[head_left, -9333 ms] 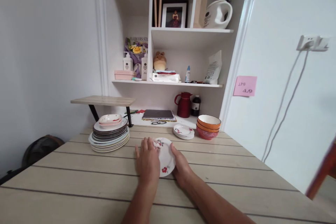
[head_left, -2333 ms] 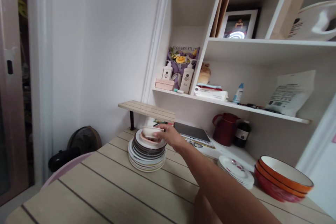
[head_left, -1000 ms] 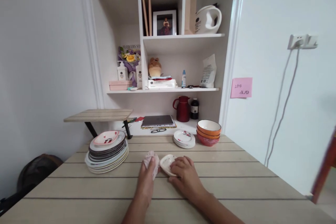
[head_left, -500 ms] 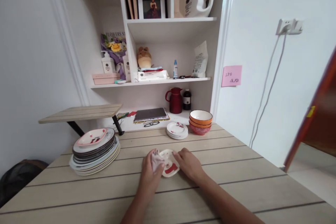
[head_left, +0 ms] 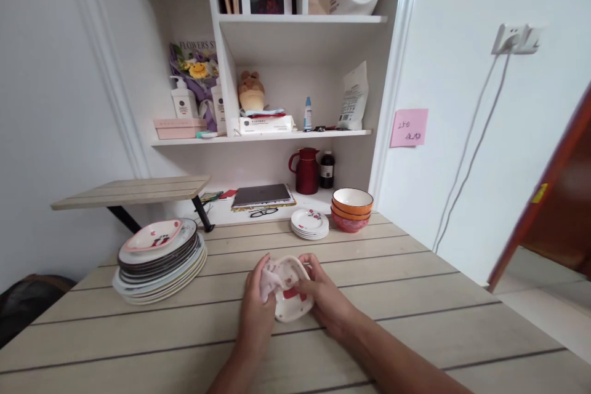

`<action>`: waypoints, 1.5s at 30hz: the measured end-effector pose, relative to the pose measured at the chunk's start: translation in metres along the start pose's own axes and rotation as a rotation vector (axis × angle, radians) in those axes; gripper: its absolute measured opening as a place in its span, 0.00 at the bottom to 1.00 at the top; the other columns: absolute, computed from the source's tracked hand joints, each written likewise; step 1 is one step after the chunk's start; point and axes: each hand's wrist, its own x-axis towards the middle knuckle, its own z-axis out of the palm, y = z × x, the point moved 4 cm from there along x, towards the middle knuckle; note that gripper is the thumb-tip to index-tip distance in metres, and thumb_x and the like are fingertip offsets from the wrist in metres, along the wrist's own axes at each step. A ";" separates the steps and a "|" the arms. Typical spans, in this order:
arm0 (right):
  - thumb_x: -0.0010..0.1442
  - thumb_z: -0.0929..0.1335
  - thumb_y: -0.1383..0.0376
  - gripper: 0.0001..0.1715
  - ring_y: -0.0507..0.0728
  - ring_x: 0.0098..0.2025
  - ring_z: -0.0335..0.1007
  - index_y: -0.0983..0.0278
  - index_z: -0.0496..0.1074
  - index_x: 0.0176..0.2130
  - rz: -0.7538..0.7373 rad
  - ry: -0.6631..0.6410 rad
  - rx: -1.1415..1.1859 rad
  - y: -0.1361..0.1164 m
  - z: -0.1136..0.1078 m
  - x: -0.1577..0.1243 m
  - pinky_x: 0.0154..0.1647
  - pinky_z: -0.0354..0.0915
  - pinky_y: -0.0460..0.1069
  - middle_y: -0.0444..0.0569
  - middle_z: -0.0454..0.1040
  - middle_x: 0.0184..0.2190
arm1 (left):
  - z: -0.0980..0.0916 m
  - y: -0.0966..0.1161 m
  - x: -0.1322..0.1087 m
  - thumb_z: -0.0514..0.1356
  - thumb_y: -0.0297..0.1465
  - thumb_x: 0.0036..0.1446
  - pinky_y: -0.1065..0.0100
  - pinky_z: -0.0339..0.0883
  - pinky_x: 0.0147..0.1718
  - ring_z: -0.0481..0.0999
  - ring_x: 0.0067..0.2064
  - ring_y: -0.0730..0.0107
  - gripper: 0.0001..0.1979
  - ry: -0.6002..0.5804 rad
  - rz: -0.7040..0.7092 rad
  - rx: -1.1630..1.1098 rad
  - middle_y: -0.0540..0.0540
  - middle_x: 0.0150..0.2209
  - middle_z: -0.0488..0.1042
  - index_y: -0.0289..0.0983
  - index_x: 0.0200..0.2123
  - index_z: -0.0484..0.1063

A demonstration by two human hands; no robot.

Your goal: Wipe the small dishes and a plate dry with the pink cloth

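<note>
A small white dish (head_left: 290,311) with a red pattern is held up off the tabletop, tilted toward me. My right hand (head_left: 325,295) grips its right rim, thumb on the inside and fingers behind. At the dish's left side, my left hand (head_left: 258,301) is closed on a pale pinkish cloth (head_left: 269,280), which is bunched against the rim. Part of the cloth and the left fingertips are hidden behind the dish.
To the left stands a tall stack of plates (head_left: 159,280) topped by a pink-rimmed dish (head_left: 154,235). Small plates (head_left: 309,225) and stacked bowls (head_left: 351,209) are at the back. A low wooden riser (head_left: 133,189) sits back left; a red jug (head_left: 307,171) is under the shelf.
The dish has been raised and tipped toward me. My right hand has shifted from the rim's top to a grip with the thumb inside. The camera view has moved slightly.
</note>
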 end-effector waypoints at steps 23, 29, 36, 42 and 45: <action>0.62 0.63 0.46 0.29 0.62 0.48 0.74 0.64 0.71 0.51 0.247 -0.189 0.648 0.003 0.010 0.000 0.49 0.65 0.55 0.54 0.78 0.46 | 0.005 0.027 -0.019 0.58 0.27 0.49 0.55 0.51 0.64 0.53 0.68 0.53 0.41 -0.171 0.123 -0.100 0.41 0.69 0.52 0.41 0.67 0.50; 0.61 0.63 0.45 0.30 0.62 0.44 0.74 0.67 0.74 0.43 0.234 -0.190 0.612 0.010 0.010 0.001 0.45 0.65 0.54 0.54 0.80 0.37 | 0.006 0.025 -0.019 0.54 0.21 0.50 0.50 0.57 0.62 0.66 0.62 0.54 0.31 -0.298 0.258 0.160 0.45 0.59 0.70 0.45 0.58 0.69; 0.59 0.68 0.49 0.22 0.58 0.40 0.74 0.62 0.71 0.46 0.146 -0.167 0.612 0.013 0.010 0.001 0.42 0.64 0.51 0.49 0.79 0.38 | 0.014 0.025 -0.025 0.51 0.23 0.58 0.48 0.70 0.53 0.74 0.55 0.54 0.21 -0.190 0.711 0.667 0.41 0.52 0.76 0.42 0.52 0.74; 0.59 0.69 0.52 0.22 0.56 0.38 0.73 0.60 0.69 0.49 0.089 -0.128 0.572 0.011 0.010 -0.003 0.38 0.63 0.48 0.46 0.79 0.38 | 0.019 0.028 -0.036 0.51 0.21 0.58 0.52 0.75 0.48 0.78 0.50 0.55 0.21 -0.132 0.744 0.758 0.39 0.48 0.79 0.35 0.54 0.71; 0.59 0.69 0.51 0.23 0.56 0.37 0.73 0.60 0.69 0.50 0.078 -0.103 0.540 0.011 0.009 -0.003 0.36 0.63 0.48 0.47 0.78 0.37 | 0.020 0.029 -0.037 0.52 0.20 0.58 0.59 0.76 0.46 0.79 0.48 0.61 0.21 -0.177 0.565 0.569 0.41 0.49 0.79 0.37 0.53 0.72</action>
